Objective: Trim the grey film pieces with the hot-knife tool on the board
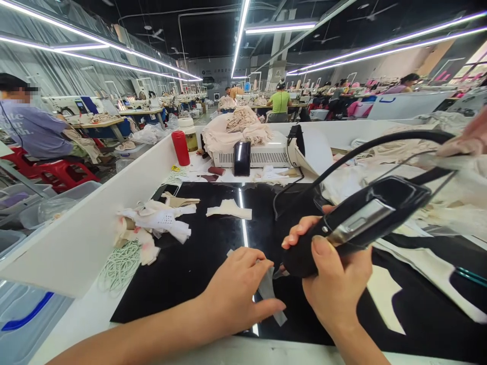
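My right hand (338,279) is wrapped round a bulky black corded hand tool (365,218) with a metal lever on its side. Its lower end points down and left, and my thumb rests by the lever. My left hand (238,294) lies over a grey translucent strip (268,289), thumb spread away from the fingers. The strip shows beside and beneath the hand, close to the tool's tip. Both are over a glossy black work surface (190,289). A cream cut piece (384,296) lies right of my right hand, and a white cut piece (229,209) lies farther back.
White mesh scraps (163,218) and pale green cord (119,266) lie at left. A red cylinder (180,148), phone (242,158) and fabric-topped white machine (262,152) stand behind. At the right edge, another person's blurred hand (470,134) is above piled fabric. A black cable (361,147) arches overhead.
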{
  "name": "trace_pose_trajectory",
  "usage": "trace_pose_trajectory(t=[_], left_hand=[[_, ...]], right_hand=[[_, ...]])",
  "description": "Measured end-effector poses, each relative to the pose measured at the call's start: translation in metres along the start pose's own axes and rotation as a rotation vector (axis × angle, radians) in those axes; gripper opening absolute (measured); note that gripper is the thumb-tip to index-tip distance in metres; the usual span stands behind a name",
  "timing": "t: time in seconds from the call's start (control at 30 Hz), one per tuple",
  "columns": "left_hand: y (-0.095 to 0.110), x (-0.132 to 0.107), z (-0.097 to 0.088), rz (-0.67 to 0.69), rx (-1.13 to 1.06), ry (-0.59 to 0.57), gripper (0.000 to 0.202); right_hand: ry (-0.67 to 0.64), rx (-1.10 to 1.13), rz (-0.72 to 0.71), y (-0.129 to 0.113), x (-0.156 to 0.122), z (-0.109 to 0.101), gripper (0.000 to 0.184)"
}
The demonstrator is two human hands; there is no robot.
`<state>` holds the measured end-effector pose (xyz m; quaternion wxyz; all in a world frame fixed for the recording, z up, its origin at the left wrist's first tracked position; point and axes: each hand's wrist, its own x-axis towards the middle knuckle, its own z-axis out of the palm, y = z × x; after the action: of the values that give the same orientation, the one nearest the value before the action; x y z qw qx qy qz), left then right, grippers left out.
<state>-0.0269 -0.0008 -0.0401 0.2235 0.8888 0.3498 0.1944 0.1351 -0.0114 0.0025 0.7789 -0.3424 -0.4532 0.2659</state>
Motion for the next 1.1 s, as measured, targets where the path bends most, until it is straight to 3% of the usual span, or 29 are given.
trace_pose_trajectory(t=[0.4,1.1], left_hand=[[0.005,-0.007,0.003,-0.068,0.015,-0.117,0.081],[0.005,0.004,-0.01,-0.09,-0.011,-0.17,0.085]], right_hand=[[-0.037,0.02,0.006,0.002,-0.006,-0.001,0.041],[0.001,0.004,0.052,-0.005,-0.009,-0.005,0.042]])
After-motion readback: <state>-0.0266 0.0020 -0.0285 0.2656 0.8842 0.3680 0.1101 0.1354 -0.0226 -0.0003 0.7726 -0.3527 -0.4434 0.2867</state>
